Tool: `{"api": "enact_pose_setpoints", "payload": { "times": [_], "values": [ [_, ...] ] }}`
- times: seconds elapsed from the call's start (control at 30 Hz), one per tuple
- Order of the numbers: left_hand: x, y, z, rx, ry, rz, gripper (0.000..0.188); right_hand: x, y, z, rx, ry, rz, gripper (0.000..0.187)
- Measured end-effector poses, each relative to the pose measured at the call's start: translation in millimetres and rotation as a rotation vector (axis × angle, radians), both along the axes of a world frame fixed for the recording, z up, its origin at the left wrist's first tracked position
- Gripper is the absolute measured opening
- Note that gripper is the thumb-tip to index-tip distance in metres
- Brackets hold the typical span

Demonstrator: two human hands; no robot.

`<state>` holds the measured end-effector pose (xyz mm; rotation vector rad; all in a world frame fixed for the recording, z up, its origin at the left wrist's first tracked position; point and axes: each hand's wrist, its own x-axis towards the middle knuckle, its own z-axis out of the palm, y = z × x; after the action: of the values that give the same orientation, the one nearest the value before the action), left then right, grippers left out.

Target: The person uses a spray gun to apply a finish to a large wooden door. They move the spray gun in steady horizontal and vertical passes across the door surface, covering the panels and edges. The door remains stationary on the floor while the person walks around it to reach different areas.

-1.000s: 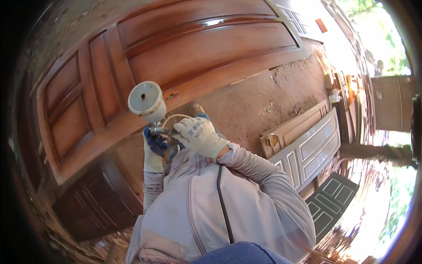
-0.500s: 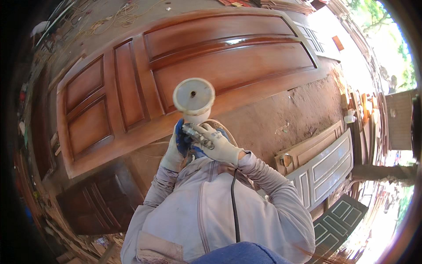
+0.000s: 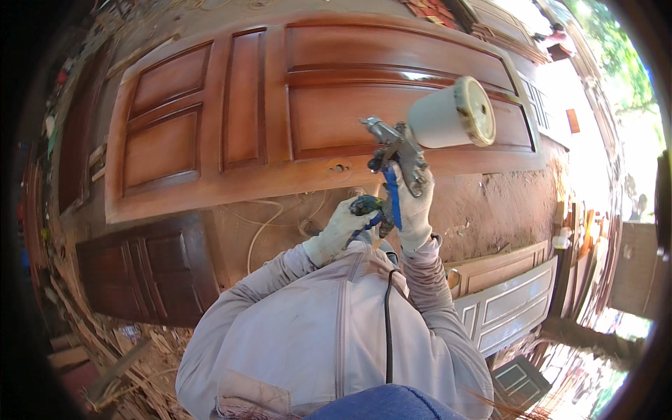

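Observation:
A metal spray gun (image 3: pixel 400 150) with a whitish paint cup (image 3: pixel 437 119) is in my gloved right hand (image 3: pixel 413 203), fingers closed round its handle. The gun lies tipped over, its cup pointing right and its nozzle toward the far left. My gloved left hand (image 3: pixel 339 231) is closed on the dark hose connector (image 3: pixel 371 206) at the lower end of the handle. Beyond both hands lies a large reddish-brown panelled door (image 3: pixel 276 98), glossy in its upper middle. The gun and cup hang over its near right part and hide some of it.
A dark brown door (image 3: pixel 150 269) lies at the left. Grey and brown panels (image 3: pixel 514 304) lean at the right. A pale hose (image 3: pixel 262 234) curls over the dirt ground (image 3: pixel 483 203). Wood scraps (image 3: pixel 133 371) lie at the lower left, and stacked boards stand far right.
The spray gun has moved right and tipped over, its cup swinging from upright to the right. My left hand has shifted from beside the gun to the connector below the handle.

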<state>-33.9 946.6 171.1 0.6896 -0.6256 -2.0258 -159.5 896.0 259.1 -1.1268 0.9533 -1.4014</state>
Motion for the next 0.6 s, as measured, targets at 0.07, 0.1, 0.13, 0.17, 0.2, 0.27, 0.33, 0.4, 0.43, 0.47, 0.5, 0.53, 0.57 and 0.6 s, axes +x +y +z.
{"api": "enact_pose_setpoints", "payload": {
  "times": [0.07,0.1,0.13,0.17,0.2,0.27,0.33,0.4,0.43,0.47,0.5,0.53,0.57,0.6],
  "values": [
    [-2,2,-8,0.027,0.014,-0.025,0.018,3,2,-3,-0.015,0.066,-0.057,0.048],
    [-3,2,-11,0.037,0.012,-0.039,0.017,6,2,-3,0.012,0.064,-0.094,0.043],
    [-2,3,-14,0.048,0.011,-0.053,0.016,7,2,-3,0.057,0.116,-0.100,0.045],
    [0,1,0,0.047,-0.050,-0.069,0.015,5,3,-2,0.102,0.174,-0.110,0.047],
    [-2,2,-4,0.043,-0.030,-0.054,0.015,6,3,-3,0.110,0.185,-0.115,0.048],
    [-6,4,-15,0.032,0.011,-0.027,0.015,7,1,-9,0.111,0.207,-0.123,0.049],
    [-8,5,-22,-0.002,-0.013,-0.010,0.015,5,-2,-18,0.097,0.234,-0.128,0.048],
    [-9,6,-23,-0.010,0.000,0.011,0.016,6,-4,-17,0.085,0.201,-0.097,0.046],
    [-10,7,-22,-0.001,0.028,0.025,0.016,7,-4,-16,0.080,0.184,-0.081,0.045],
    [-11,8,-20,0.006,0.057,0.035,0.016,7,-5,-16,0.081,0.181,-0.073,0.044],
    [-11,9,-18,0.008,0.064,0.037,0.016,7,-6,-17,0.083,0.177,-0.064,0.043],
    [-11,9,-15,0.011,0.072,0.040,0.016,6,-7,-17,0.086,0.173,-0.055,0.042],
    [-11,8,-13,0.013,0.080,0.041,0.017,6,-8,-17,0.087,0.202,-0.052,0.041],
    [-10,9,-17,-0.004,0.069,0.015,0.020,5,-8,-17,0.087,0.232,-0.050,0.041]
  ]
}}
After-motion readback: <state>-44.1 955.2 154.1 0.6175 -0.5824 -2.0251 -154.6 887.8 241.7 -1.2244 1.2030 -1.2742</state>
